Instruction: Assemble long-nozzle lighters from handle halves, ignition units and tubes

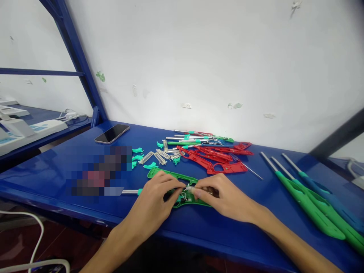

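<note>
A green lighter casing half (189,203) lies open side up near the table's front edge, with a metal tube (130,192) sticking out to its left. My left hand (160,193) is over the casing's left part, its thumb and forefinger pinched at thin white wires (184,195). In my right hand (217,193), a small clear part with a pale tip (190,188) is held between thumb and fingers, just right of the left fingertips. Another green casing piece (178,175) rests behind the hands.
Red casing halves (226,167), clear tanks (147,157), teal triggers (137,150) and metal tubes lie behind the hands. A phone (112,134) is at the back left. Green and blue lighters (309,201) lie at the right. A pixelated patch covers the left.
</note>
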A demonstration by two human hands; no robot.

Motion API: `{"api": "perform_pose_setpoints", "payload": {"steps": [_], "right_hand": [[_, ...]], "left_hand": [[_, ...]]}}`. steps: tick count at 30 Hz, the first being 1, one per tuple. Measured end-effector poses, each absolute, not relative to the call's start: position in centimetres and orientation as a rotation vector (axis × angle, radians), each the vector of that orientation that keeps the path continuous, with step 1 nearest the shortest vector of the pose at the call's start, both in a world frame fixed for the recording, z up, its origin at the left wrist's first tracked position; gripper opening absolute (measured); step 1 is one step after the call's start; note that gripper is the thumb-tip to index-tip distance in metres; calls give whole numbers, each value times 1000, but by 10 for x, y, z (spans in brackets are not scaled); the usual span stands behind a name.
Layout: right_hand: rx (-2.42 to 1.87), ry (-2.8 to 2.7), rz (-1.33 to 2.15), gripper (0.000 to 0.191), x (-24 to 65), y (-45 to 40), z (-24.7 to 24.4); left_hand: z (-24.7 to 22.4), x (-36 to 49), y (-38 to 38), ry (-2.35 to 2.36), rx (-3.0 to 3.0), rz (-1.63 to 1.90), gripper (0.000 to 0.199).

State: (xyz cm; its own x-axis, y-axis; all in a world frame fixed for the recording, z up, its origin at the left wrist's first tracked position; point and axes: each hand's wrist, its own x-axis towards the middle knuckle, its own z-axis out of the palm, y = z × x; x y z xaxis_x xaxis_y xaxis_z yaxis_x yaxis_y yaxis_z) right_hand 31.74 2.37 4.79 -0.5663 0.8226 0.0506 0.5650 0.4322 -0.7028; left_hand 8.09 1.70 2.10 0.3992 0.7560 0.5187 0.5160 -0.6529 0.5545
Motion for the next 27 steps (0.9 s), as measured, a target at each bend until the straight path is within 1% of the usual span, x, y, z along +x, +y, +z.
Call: {"api": "perform_pose_setpoints", "payload": {"steps": [16, 27], "right_hand": [[-1190, -2308, 890, 44, 318, 24, 48], [-1218, -2340, 807, 45, 317, 23, 48]], "left_hand": [[20, 80, 16, 1080, 2395, 1108, 14], [20, 80, 16, 1032, 2459, 1090, 14]]}}
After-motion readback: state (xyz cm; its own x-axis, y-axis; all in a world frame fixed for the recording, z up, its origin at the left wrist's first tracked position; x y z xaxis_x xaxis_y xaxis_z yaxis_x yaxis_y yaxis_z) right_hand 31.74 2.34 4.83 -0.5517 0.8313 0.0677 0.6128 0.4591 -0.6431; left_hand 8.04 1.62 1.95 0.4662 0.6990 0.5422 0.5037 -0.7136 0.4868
